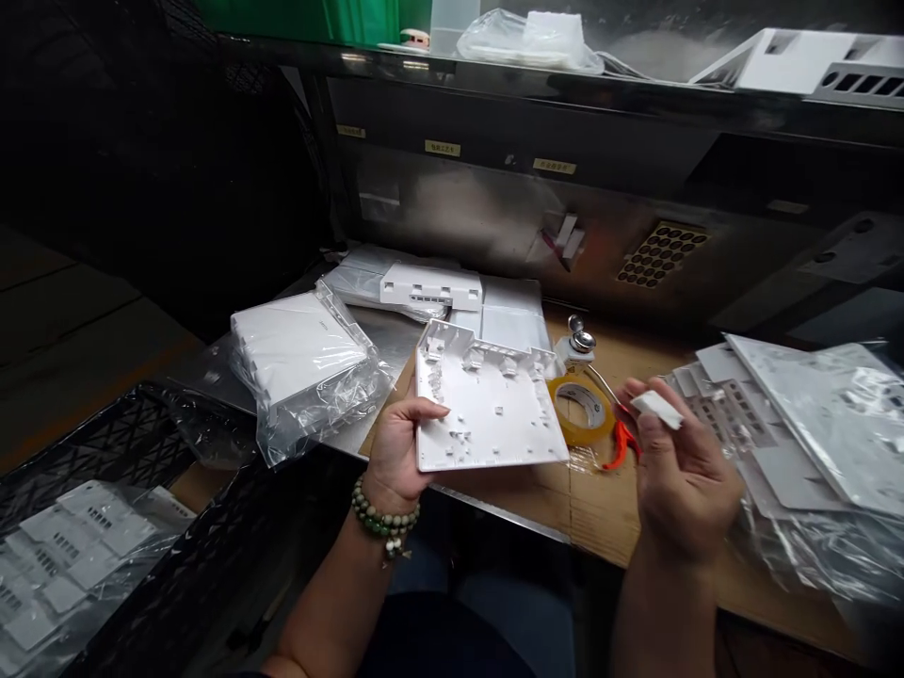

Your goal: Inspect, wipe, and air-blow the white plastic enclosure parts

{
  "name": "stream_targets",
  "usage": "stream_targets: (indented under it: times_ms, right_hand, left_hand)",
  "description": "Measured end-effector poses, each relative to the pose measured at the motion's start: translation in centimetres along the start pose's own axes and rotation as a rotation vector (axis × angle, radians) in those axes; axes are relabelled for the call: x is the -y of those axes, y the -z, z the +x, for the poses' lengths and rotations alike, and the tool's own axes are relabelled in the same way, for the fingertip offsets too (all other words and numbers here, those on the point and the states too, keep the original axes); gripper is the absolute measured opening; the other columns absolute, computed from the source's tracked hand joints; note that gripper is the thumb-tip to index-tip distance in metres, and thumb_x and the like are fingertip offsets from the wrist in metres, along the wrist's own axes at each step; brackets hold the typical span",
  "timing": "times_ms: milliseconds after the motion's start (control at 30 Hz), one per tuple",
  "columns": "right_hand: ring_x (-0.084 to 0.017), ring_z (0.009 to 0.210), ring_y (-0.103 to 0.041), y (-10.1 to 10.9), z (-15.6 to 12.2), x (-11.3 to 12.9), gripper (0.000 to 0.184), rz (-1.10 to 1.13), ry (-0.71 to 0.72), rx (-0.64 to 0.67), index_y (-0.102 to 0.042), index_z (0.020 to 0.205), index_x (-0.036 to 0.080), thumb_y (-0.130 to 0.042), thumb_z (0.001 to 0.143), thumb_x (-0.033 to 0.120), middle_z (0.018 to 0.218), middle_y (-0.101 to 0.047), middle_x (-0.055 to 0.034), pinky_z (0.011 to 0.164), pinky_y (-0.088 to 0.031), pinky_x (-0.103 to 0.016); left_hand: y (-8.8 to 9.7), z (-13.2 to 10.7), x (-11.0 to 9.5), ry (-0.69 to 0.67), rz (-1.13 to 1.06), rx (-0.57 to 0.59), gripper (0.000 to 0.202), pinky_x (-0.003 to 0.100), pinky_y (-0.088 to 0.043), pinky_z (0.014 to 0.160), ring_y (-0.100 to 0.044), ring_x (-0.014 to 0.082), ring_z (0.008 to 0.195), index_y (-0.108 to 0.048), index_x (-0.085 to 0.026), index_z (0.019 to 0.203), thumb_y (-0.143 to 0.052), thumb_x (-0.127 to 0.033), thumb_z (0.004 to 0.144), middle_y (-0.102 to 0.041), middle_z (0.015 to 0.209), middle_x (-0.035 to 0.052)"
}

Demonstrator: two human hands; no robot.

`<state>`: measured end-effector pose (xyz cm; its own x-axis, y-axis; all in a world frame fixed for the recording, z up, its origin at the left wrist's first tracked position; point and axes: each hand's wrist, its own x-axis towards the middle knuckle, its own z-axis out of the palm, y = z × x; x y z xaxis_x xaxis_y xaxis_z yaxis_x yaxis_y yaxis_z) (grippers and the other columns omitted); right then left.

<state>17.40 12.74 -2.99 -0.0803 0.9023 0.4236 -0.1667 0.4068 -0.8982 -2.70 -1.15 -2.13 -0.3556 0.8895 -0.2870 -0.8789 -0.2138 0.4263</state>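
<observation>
My left hand [404,438] grips the lower left corner of a white plastic housing [501,405], thumb on its inner face. Small posts and clips stand on that inner side, which faces me. To the right, my right hand [682,461] pinches a small white piece [656,410], maybe folded cloth or paper; I cannot tell which. Between the hands lie a roll of yellow tape [585,414] and an orange-handled tool [621,444], partly hidden behind my right hand. A small bottle with a metal cap [580,344] stands behind the tape.
Bagged white housings [297,348] are stacked on the left, and more white panels in plastic [805,424] on the right. Another white housing [430,285] lies at the back. A black crate [190,537] holds bagged parts at lower left. A shelf [508,89] overhangs the bench.
</observation>
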Motion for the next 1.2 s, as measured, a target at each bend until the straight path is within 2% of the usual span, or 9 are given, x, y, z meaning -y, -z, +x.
stream_targets:
  times_ms: [100, 233, 333, 433, 567, 767, 967, 1067, 1200]
  right_hand:
    - [-0.018, 0.08, -0.07, -1.3, -2.1, 1.0, 0.042, -0.049, -0.056, 0.216, -0.068, 0.133, 0.026, -0.073, 0.093, 0.034, 0.091, -0.074, -0.0012, 0.082, -0.058, -0.038]
    - [-0.016, 0.066, -0.06, -3.3, -5.1, 2.1, 0.048, -0.12, -0.168, 0.587, -0.062, 0.134, 0.026, -0.078, 0.089, 0.03, 0.078, -0.067, 0.0026, 0.063, -0.049, -0.029]
    - [-0.015, 0.066, -0.06, -4.7, -6.2, 3.1, 0.032, -0.174, 0.018, 0.755, -0.065, 0.122, 0.024, -0.075, 0.092, 0.026, 0.079, -0.065, 0.0018, 0.062, -0.048, -0.027]
    - [-0.015, 0.074, -0.062, -5.6, -6.5, 4.0, 0.02, -0.197, 0.223, 0.85, -0.07, 0.118, 0.023, -0.066, 0.1, 0.02, 0.087, -0.064, -0.0018, 0.067, -0.049, -0.027]
    - [-0.014, 0.076, -0.061, -6.4, -7.1, 4.3, 0.023, -0.191, 0.267, 0.843, -0.068, 0.122, 0.018, -0.065, 0.1, 0.016, 0.089, -0.064, -0.0033, 0.07, -0.05, -0.026]
    - [-0.013, 0.067, -0.057, -7.0, -8.1, 4.0, 0.005, -0.212, 0.333, 0.733, -0.07, 0.098, 0.016, -0.069, 0.094, 0.013, 0.077, -0.061, -0.001, 0.062, -0.046, -0.026]
    - [-0.013, 0.067, -0.059, -6.8, -7.9, 4.3, 0.006, -0.233, 0.367, 0.759, -0.072, 0.098, 0.014, -0.069, 0.093, 0.011, 0.077, -0.063, -0.0024, 0.062, -0.047, -0.025]
    - [-0.013, 0.069, -0.061, -6.9, -8.2, 4.3, 0.008, -0.204, 0.373, 0.715, -0.072, 0.099, 0.013, -0.069, 0.093, 0.01, 0.08, -0.066, -0.0036, 0.064, -0.049, -0.025]
    - [-0.014, 0.069, -0.062, -6.5, -8.3, 4.0, 0.009, -0.223, 0.379, 0.71, -0.072, 0.1, 0.013, -0.069, 0.093, 0.008, 0.08, -0.067, -0.0041, 0.062, -0.049, -0.025]
  left_hand:
    - [-1.4, -0.2, 0.1, -0.143, -0.005, -0.051, 0.099, 0.062, -0.052, 0.11, -0.07, 0.0387, 0.119, -0.042, -0.023, 0.157, -0.059, 0.003, 0.063, -0.073, 0.134, 0.0097]
    - [-2.1, -0.5, 0.4, -0.287, 0.028, -0.05, 0.102, 0.055, -0.051, 0.113, -0.067, 0.0351, 0.126, -0.04, -0.03, 0.158, -0.057, 0.007, 0.065, -0.07, 0.141, 0.0039]
    - [-1.9, -0.7, 0.6, -0.309, 0.04, -0.073, 0.1, 0.052, -0.052, 0.112, -0.067, 0.0337, 0.126, -0.041, -0.029, 0.158, -0.058, 0.006, 0.066, -0.071, 0.137, 0.0045]
    - [-1.8, -1.0, 0.9, -0.318, 0.033, -0.081, 0.097, 0.055, -0.051, 0.111, -0.068, 0.0337, 0.124, -0.04, -0.032, 0.157, -0.059, 0.006, 0.069, -0.072, 0.135, 0.0055]
    - [-2.0, -1.1, 1.2, -0.335, 0.021, -0.099, 0.094, 0.056, -0.05, 0.113, -0.068, 0.0326, 0.124, -0.043, -0.033, 0.154, -0.058, 0.006, 0.069, -0.074, 0.128, 0.0043]
    - [-2.4, -1.4, 1.4, -0.36, -0.016, -0.097, 0.099, 0.053, -0.047, 0.116, -0.064, 0.0313, 0.13, -0.04, -0.037, 0.155, -0.059, 0.007, 0.068, -0.071, 0.135, 0.0021]
    - [-2.3, -1.5, 1.7, -0.376, -0.018, -0.096, 0.105, 0.052, -0.046, 0.117, -0.064, 0.0297, 0.13, -0.038, -0.04, 0.157, -0.06, 0.008, 0.066, -0.072, 0.134, 0.0007]
    - [-2.3, -1.4, 1.7, -0.358, -0.024, -0.114, 0.108, 0.054, -0.047, 0.115, -0.066, 0.0307, 0.127, -0.032, -0.041, 0.159, -0.059, 0.008, 0.067, -0.073, 0.131, 0.0016]
    - [-2.1, -1.3, 1.2, -0.338, -0.036, -0.101, 0.107, 0.059, -0.049, 0.113, -0.066, 0.0341, 0.127, -0.033, -0.04, 0.16, -0.056, 0.009, 0.067, -0.069, 0.139, 0.0039]
